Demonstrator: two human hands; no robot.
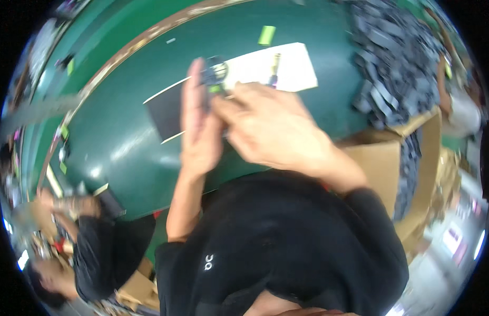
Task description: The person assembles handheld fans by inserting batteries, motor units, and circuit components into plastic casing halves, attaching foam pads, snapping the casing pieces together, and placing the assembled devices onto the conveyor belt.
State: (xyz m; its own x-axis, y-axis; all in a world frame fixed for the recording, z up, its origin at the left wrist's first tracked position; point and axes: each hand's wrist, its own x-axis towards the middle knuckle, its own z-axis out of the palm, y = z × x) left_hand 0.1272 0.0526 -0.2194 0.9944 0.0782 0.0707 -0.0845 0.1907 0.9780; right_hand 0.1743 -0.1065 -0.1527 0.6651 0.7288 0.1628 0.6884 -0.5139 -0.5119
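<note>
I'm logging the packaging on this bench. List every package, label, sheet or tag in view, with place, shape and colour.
Cardboard box: right of the hands, brown, open, dark grey parts inside.
White sheet: on the green table beyond the hands, rectangular.
Black sheet: left of the left hand, rectangular, light edges.
Light green tag: far side of the table, small rectangle.
Small dark part: at the left hand's fingertips, right hand touching it; too blurred to see a label.

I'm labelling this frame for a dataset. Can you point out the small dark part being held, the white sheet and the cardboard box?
small dark part (pixel 214 73), head view, its dark body.
white sheet (pixel 292 68), head view, bare right half.
cardboard box (pixel 384 163), head view, its front wall.
</note>
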